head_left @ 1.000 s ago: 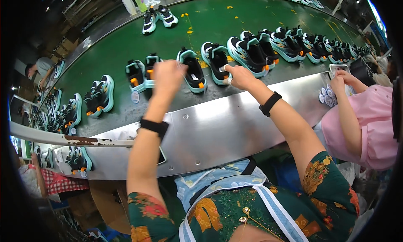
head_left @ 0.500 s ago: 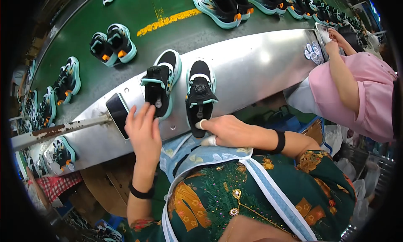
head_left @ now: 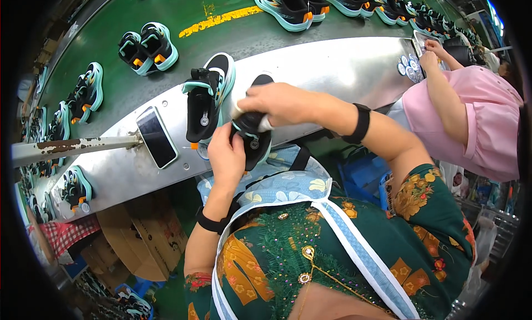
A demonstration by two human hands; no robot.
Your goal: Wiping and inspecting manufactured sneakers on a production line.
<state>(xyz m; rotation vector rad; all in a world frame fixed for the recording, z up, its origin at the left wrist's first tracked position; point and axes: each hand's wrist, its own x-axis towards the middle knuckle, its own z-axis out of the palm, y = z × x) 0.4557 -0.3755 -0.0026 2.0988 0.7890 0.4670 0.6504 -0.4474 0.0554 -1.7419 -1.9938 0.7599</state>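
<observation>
A black sneaker [head_left: 257, 151] with a mint sole lies on the metal ledge in front of me, its heel toward me. My left hand [head_left: 228, 156] is closed on the left side of its collar, thumb and fingers together. Over the lacing and tongue lies my right hand [head_left: 280, 105], fingers bent round the upper; white coverings show on its fingertips. That hand hides most of the shoe's front, though the dark toe shows beyond it. The matching sneaker [head_left: 203, 112] stands just to the left, its collar open and a round mark on its insole. Neither hand touches it.
A phone [head_left: 157, 137] lies on the metal ledge [head_left: 321, 65], beside a rusty white bar [head_left: 77, 149]. Beyond runs a green belt [head_left: 205, 54] with several sneaker pairs. Another person in pink [head_left: 460, 109] works at the right, near round stickers [head_left: 410, 69].
My right hand has moved from the heel up over the sneaker's lacing. My left hand has left the other shoe and come right to this sneaker's collar. The view has shifted slightly.
</observation>
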